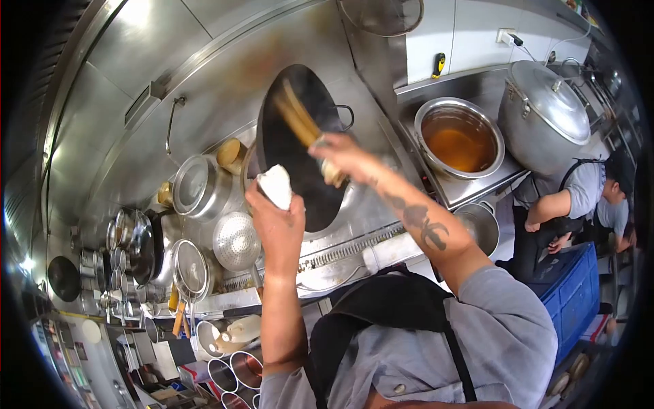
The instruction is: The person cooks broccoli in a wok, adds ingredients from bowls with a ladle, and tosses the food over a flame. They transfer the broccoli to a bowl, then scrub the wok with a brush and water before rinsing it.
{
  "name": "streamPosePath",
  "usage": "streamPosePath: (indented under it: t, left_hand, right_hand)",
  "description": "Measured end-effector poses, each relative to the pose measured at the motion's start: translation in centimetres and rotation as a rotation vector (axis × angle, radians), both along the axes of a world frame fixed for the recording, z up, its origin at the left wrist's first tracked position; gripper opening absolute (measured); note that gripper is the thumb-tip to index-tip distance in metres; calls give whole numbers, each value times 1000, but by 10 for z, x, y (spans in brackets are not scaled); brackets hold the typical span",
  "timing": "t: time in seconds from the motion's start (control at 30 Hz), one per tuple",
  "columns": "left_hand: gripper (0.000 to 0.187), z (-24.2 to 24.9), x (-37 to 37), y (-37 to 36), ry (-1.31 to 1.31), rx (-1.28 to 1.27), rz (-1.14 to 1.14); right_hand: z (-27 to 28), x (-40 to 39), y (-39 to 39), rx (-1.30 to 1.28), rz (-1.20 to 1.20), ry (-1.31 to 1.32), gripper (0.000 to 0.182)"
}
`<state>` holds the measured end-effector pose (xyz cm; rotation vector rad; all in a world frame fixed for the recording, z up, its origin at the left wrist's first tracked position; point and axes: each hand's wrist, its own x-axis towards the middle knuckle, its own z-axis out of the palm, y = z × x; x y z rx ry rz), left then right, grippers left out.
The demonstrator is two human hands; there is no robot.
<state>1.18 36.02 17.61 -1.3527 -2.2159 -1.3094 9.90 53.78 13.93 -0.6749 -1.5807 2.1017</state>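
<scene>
A large black wok (319,204) is tilted up on its side over the stove, its dark inside facing me. My left hand (281,217) is closed around a folded white cloth (275,187) at the wok's near rim. Whether it also grips a wok handle under the cloth is hidden. My right hand (344,158) is wrapped around a bamboo wok brush (298,116), whose long tan bristles are smeared by motion in front of the wok's inside. A loop handle (345,117) sticks out from the wok's far right side.
Left of the wok are a perforated ladle (236,240), a mesh strainer (191,268) and a lidded metal pot (197,184). A bowl of amber liquid (459,140) and a big lidded pot (546,112) stand right. Two people work beyond a blue crate (569,300).
</scene>
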Motion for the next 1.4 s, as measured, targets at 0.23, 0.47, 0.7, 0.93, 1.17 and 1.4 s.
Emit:
streamPosePath:
  t: [0.23, 0.47, 0.7, 0.93, 1.17, 1.4]
  left_hand:
    - [46, -45, -70, -50, -305, 164, 219]
    - [42, -114, -118, -90, -417, 331, 311]
    - [45, -216, -93, -86, -1339, 592, 166]
    - [41, -244, -81, -5, -1371, 655, 67]
    - [39, -244, -84, 9, -1475, 578, 231]
    - [33, -234, -79, 7, -1473, 640, 149]
  right_hand:
    - [-161, 100, -50, 821, 335, -509, 68]
    - [-124, 130, 58, 506, -123, -575, 57]
    - [-201, 171, -35, 330, -158, -180, 34]
    - [-270, 163, -78, 491, -180, -608, 56]
    - [-251, 200, -88, 852, -225, -913, 43]
    - [-285, 232, -106, 786, -239, -1051, 36]
